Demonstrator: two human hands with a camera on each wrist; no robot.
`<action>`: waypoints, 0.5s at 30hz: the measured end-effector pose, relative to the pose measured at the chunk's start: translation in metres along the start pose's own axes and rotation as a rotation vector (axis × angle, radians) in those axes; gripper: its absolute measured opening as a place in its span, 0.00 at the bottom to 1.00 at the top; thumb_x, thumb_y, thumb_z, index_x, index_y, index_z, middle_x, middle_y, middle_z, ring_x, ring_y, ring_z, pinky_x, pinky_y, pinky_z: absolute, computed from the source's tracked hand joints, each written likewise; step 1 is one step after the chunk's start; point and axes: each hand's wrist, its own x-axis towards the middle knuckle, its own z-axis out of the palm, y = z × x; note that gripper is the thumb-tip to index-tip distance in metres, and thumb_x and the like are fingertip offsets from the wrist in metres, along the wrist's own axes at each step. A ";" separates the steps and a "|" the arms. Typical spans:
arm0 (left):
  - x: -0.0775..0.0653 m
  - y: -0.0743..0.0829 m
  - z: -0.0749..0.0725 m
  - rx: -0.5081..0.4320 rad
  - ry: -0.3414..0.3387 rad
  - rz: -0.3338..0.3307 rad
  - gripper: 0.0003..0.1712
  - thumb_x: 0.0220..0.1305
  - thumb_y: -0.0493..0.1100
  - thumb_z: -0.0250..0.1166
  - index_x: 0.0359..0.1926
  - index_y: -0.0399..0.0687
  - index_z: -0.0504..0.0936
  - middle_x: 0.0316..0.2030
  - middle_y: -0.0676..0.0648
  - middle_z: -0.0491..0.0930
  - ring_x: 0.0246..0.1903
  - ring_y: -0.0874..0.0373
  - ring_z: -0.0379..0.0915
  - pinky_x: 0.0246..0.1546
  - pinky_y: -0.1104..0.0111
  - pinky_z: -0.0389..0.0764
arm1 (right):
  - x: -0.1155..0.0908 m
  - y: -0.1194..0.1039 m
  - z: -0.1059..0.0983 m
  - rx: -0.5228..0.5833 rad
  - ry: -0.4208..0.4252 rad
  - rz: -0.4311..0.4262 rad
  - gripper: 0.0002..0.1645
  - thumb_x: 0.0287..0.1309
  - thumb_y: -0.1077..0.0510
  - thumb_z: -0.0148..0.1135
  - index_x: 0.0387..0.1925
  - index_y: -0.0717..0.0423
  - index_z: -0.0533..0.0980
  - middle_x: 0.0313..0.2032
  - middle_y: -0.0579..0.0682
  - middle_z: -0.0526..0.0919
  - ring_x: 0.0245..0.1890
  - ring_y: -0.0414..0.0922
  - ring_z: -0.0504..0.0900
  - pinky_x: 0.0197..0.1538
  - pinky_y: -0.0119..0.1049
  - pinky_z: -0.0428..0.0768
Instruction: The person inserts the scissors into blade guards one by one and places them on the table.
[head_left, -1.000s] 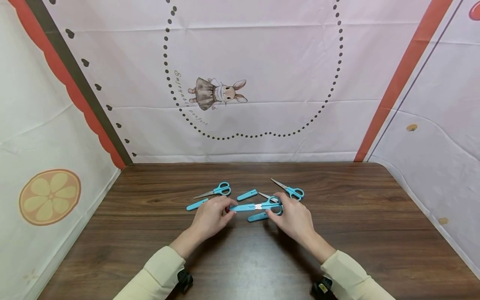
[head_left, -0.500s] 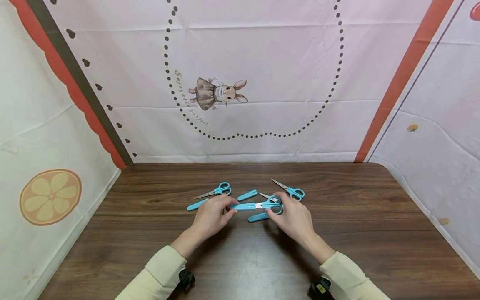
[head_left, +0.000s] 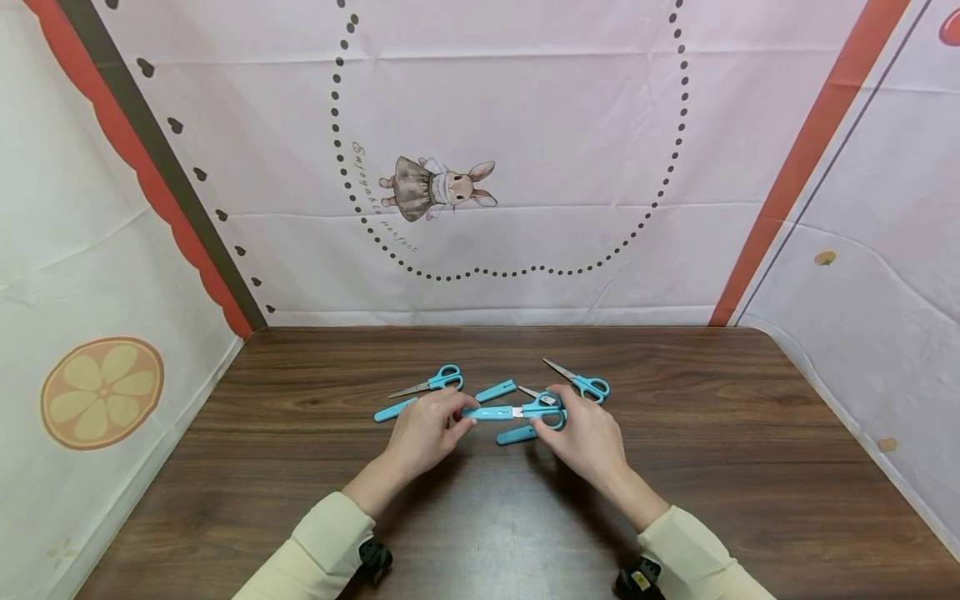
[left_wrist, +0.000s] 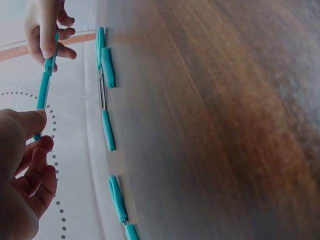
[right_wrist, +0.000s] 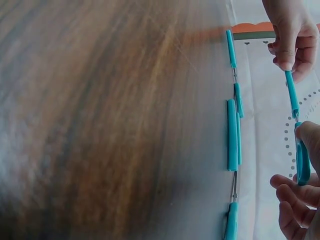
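My left hand [head_left: 422,429] pinches the far end of a light blue blade cover [head_left: 489,413] between thumb and forefinger. My right hand [head_left: 588,433] holds a pair of blue-handled scissors [head_left: 536,411] by the finger loops. Their blades sit mostly inside that cover; a short strip of metal shows between cover and handles. Both wrist views show the covered scissors [left_wrist: 49,66] raised above the table, spanning the two hands. Below and behind them lie another cover [head_left: 516,435] and a further pair of scissors [head_left: 528,391], mostly hidden by my right hand.
On the brown wooden table [head_left: 300,467], uncovered scissors [head_left: 444,379] lie back left above a loose cover [head_left: 393,409]. Another cover [head_left: 496,390] lies at the middle, and more scissors [head_left: 591,386] at back right. A printed cloth [head_left: 585,150] hangs behind the table.
Almost nothing differs. The cover in my left hand has edged slightly right toward the scissors' handles; my right hand keeps its hold, and the things on the table stay put.
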 end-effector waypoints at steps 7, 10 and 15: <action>-0.001 0.001 0.000 0.006 0.005 0.008 0.08 0.53 0.45 0.69 0.37 0.56 0.82 0.25 0.61 0.73 0.21 0.71 0.64 0.20 0.78 0.65 | 0.000 -0.001 -0.001 -0.002 -0.002 -0.003 0.28 0.45 0.44 0.68 0.48 0.51 0.74 0.15 0.39 0.68 0.11 0.35 0.59 0.15 0.30 0.58; -0.001 0.001 0.000 0.008 0.014 0.016 0.08 0.53 0.45 0.69 0.36 0.56 0.82 0.25 0.61 0.73 0.21 0.71 0.64 0.20 0.78 0.65 | 0.000 -0.001 -0.001 -0.002 0.000 -0.009 0.28 0.45 0.45 0.68 0.48 0.51 0.74 0.15 0.39 0.69 0.11 0.35 0.59 0.15 0.30 0.58; -0.001 0.002 0.001 0.007 0.022 0.025 0.08 0.53 0.45 0.69 0.36 0.55 0.82 0.25 0.58 0.75 0.21 0.71 0.64 0.21 0.78 0.66 | 0.001 -0.002 -0.002 0.002 0.009 -0.017 0.28 0.45 0.45 0.68 0.48 0.51 0.75 0.15 0.39 0.69 0.11 0.34 0.59 0.15 0.30 0.58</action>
